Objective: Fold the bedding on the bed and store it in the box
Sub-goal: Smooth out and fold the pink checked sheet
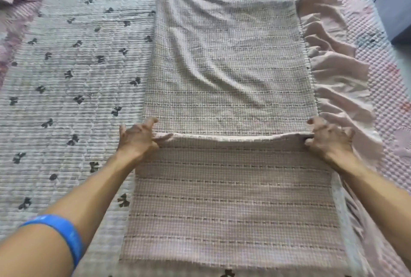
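Head view looks down on a bed (66, 65) covered by a pale quilted sheet (73, 103) printed with small dark bows. Over it, running away from the person down the middle, lies a long strip of pinkish waffle-weave blanket (226, 65) with a gathered pink frill (333, 72) along its right edge. The near end of the blanket is doubled over onto itself, so a flat folded panel (231, 198) lies closest to the person, its far edge forming a straight ridge across the strip. At the upper right, off the bed, stands a blue-grey box (395, 7), only partly in frame and well apart from the blanket. The left hand (135, 138) grips the left corner of that ridge, fingers curled round the cloth. The right hand (327, 141) grips the right corner in the same way, thumb tucked under the edge beside the frill. A blue wristband (64, 232) circles the left forearm near the bottom of the frame.
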Motion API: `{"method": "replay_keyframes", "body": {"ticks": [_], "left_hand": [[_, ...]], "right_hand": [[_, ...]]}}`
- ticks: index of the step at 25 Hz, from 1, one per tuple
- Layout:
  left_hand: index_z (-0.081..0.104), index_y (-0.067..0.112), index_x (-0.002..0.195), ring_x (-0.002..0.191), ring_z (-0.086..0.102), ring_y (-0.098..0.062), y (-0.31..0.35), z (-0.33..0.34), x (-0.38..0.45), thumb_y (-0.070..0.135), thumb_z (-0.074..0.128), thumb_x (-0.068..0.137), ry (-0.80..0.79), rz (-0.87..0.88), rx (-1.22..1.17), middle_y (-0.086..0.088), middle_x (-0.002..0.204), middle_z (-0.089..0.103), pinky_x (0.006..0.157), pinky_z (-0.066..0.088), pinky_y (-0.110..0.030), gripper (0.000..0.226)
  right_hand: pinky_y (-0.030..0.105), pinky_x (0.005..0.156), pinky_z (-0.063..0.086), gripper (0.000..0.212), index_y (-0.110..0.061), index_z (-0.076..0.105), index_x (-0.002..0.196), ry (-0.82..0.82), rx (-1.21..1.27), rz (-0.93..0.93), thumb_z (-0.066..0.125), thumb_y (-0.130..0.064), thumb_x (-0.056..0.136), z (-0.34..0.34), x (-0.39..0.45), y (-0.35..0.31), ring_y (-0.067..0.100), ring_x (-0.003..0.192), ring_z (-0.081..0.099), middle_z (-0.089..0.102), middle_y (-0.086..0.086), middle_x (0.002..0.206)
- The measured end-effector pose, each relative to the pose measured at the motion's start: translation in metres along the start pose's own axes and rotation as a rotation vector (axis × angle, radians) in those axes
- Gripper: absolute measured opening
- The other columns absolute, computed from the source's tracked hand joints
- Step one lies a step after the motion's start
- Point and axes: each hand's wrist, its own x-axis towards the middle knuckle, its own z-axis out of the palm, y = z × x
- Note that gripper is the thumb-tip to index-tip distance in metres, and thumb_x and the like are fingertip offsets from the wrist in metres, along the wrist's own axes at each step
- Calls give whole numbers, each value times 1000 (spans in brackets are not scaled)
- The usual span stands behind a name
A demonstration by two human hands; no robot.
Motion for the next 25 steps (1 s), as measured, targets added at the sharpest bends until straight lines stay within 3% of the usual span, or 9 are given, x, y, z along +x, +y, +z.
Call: {"method": "replay_keyframes", "body": {"ticks": [3,6,9,12,16,18,20,22,25], "left_hand": [[50,19,113,84,63,-31,-6,8,22,9,63,73,77,-26,-68,2,74,58,86,39,-40,44],[47,18,108,88,61,-33,-10,15,30,9,59,76,94,-99,9,-2,76,56,90,33,-43,35],[42,18,134,126,45,-36,22,42,14,15,53,83,184,36,127,-15,135,48,113,13,-62,52],[15,33,154,151,4,-27,68,83,-15,39,39,98,7,429,35,-5,164,2,119,3,-58,61],[-25,42,147,144,-30,-23,19,112,-17,64,4,96,-180,-2,127,4,155,-36,113,-18,-59,63],[-10,31,155,147,-20,-29,9,110,-34,56,13,100,-92,-114,99,-5,161,-22,116,-15,-56,65],[0,25,157,149,-13,-31,33,122,-77,51,20,101,-8,59,-73,-12,163,-12,119,-8,-50,64],[-19,34,152,145,-29,-22,40,154,-143,58,5,96,-107,144,-112,-4,159,-30,120,-8,-47,65],[-28,32,148,140,-38,-16,-8,178,-219,61,-8,92,-275,-86,-62,0,153,-41,121,-7,-47,66]], "right_hand": [[47,100,30,41,-17,55,121,6,92,49,63,-18,81,8,19,-5,35,109,62,68,17,111],[49,96,32,35,-12,53,114,164,56,62,51,-21,80,15,14,-20,39,102,61,67,22,104],[51,97,32,54,-11,47,129,313,47,-63,48,-17,75,38,-18,-53,39,113,53,60,19,124],[54,110,26,57,-25,39,148,152,45,-466,46,-32,91,75,-53,-105,35,142,33,33,8,159],[60,118,-8,65,-38,-14,155,-94,-2,-87,5,-64,98,110,-53,-55,26,151,-15,-24,-4,163],[66,116,-2,66,-29,-7,158,8,27,53,12,-55,100,108,-73,-44,33,151,-10,-18,4,165],[64,118,1,66,-26,3,159,36,99,-142,23,-48,100,106,-118,-68,35,151,-6,-8,8,166],[64,118,2,63,-30,4,159,13,74,-323,20,-53,102,129,-176,-68,31,152,-7,-7,5,166],[67,116,7,72,-29,8,159,-95,-39,-95,16,-64,97,153,-243,12,27,153,-3,-8,0,167]]}}
